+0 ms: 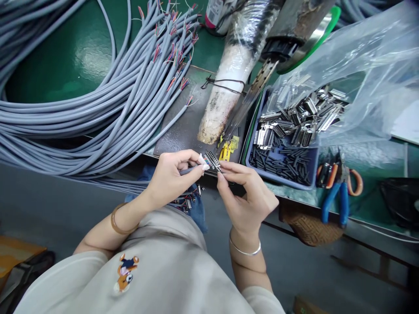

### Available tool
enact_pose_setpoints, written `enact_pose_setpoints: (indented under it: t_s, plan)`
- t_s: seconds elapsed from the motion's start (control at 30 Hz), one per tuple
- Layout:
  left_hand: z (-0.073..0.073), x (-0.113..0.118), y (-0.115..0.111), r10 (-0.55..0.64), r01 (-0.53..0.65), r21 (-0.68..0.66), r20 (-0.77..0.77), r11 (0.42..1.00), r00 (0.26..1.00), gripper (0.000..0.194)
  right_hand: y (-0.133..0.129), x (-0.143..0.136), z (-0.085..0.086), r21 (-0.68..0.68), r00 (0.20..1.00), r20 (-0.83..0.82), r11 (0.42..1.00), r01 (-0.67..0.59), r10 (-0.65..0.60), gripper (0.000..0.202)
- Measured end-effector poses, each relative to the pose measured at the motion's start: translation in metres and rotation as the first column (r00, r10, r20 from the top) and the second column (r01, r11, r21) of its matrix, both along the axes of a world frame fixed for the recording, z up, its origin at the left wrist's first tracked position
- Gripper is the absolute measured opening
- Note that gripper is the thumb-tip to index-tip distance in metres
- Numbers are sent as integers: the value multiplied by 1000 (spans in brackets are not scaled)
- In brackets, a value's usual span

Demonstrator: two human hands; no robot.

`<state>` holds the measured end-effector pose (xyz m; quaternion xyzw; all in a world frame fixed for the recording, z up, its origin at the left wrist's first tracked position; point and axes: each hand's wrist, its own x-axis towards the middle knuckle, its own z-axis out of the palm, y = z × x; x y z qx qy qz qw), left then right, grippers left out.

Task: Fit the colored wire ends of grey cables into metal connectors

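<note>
The tabletop [81,56] is a glossy green surface, and most of its left half is taken up by a thick coil of grey cables [81,109] whose stripped ends fan out with red and coloured wires showing. A dark mat [186,126] lies on the green near the front edge, and a stained white wrapped cylinder [225,96] slopes across it, tied round with a thin black cord. Just right of that stands a blue tray [281,163] holding small black tube pieces and a heap of metal connector shells; a clear plastic bag [369,69] spills over its far side. Blue-handled pliers [337,200] and orange-handled cutters lie beside the tray at the tabletop's front edge. Below the edge the floor is plain grey, with a woven basket [310,226] tucked under the bench.

Both hands meet just in front of the tabletop edge, above the person's lap. The left hand [172,179] has its fingers closed on the end of a grey cable [188,171] — thumb and forefinger pinching it. The right hand [244,196] grasps a small black connector [212,160] between fingertips, tilted, its far end touching the left thumb's nail. Whether the cable's wires are actually in the connector I cannot tell; the spot is too small. More small connectors seem to lie in the lap on blue cloth [196,209].
</note>
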<state>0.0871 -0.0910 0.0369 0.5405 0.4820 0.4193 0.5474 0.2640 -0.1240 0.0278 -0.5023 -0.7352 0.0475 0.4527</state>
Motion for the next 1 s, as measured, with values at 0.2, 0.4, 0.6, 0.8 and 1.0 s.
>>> enact_pose_setpoints:
  t_s: [0.2,0.4,0.6,0.8,1.0]
  plan:
    - [5,-5,2,-116,179,-226,267,957,957,29,-3,0,-1,-51,997,-78,999,-9,5,15]
    - [6,-7,-2,-132,200,-244,271,949,954,34,-4,-1,-3,-60,993,-119,998,-22,14,13]
    - [4,-9,-6,-146,240,-281,315,929,938,34,-8,0,-1,-65,993,-108,997,-49,42,16]
    - [-1,-15,-5,-216,419,-393,465,819,859,45,-8,1,-5,-23,987,-155,999,-45,41,17]
    - [-17,-20,-5,-163,543,-480,627,689,762,42,-20,13,17,132,960,-261,989,-66,99,29]
